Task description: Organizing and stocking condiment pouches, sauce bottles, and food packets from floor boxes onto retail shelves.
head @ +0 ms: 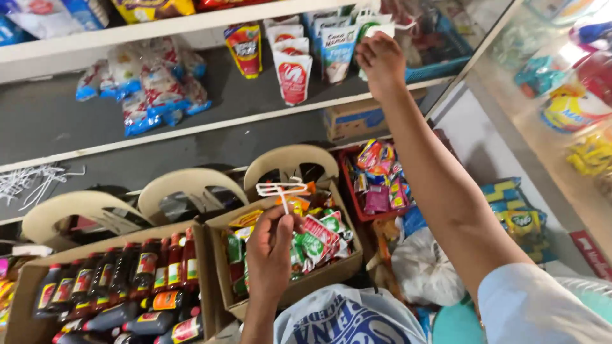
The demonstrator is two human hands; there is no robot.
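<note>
White plastic hanger (281, 189) pinched in left hand (271, 255); right hand (380, 60) stretched up to shelf pouches (338, 48).

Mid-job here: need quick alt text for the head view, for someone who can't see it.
The right hand reaches up to the hanging sachets on a shelf while the left hand holds a white plastic hook over a cardboard box of sachets. A box of dark sauce bottles sits alongside.

- Left hand (271, 255): raised from the lower edge of view, back of hand toward the camera, fingers curled closed in a pinch.
- Right hand (380, 62): arm extended upward and forward, elbow nearly straight, fingers bent closed at the top.
</note>
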